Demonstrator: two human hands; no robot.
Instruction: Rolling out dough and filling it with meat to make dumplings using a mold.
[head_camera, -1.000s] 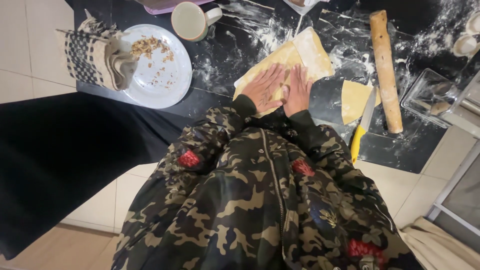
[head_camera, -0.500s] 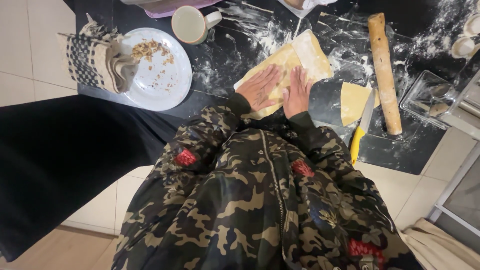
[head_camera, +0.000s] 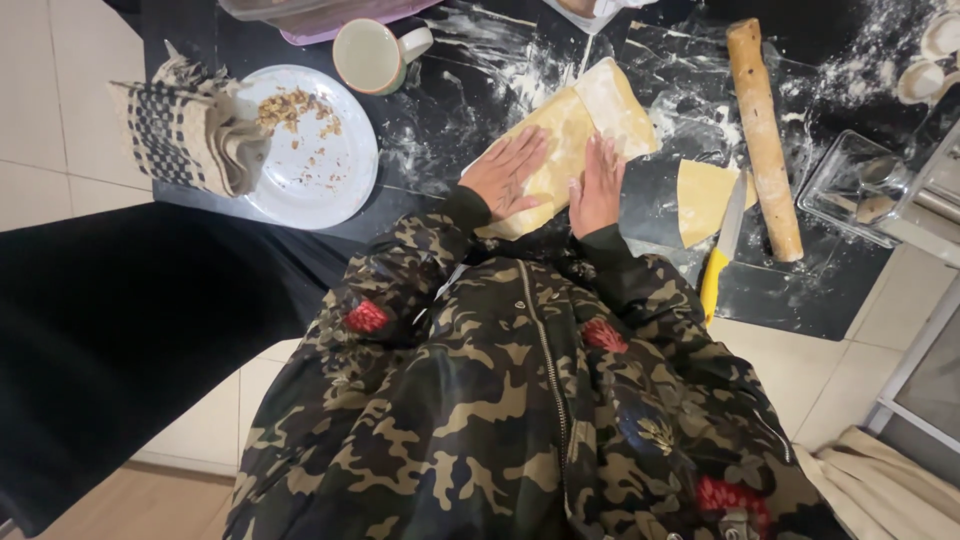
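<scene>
The pale yellow folded slab of dough (head_camera: 575, 140) lay on the flour-dusted black table (head_camera: 460, 110). The left hand (head_camera: 507, 172) and right hand (head_camera: 598, 185) pressed flat on its near end, fingers spread, grip released. Even palm pressure would likely suit the soft, smooth sheet. Right of the dough lay a smaller cut dough square (head_camera: 708, 195), a yellow-handled knife (head_camera: 722, 240) and a wooden rolling pin (head_camera: 764, 135); left, a white crumb-strewn plate (head_camera: 320, 165).

Pale yellow dough (head_camera: 572, 130), rolled into a flat elongated sheet with squared edges, lies diagonally on the floured black counter (head_camera: 470, 100), its far end dusted white with flour, its near end covered by both hands pressed flat, palms down, side by side upon it.
</scene>
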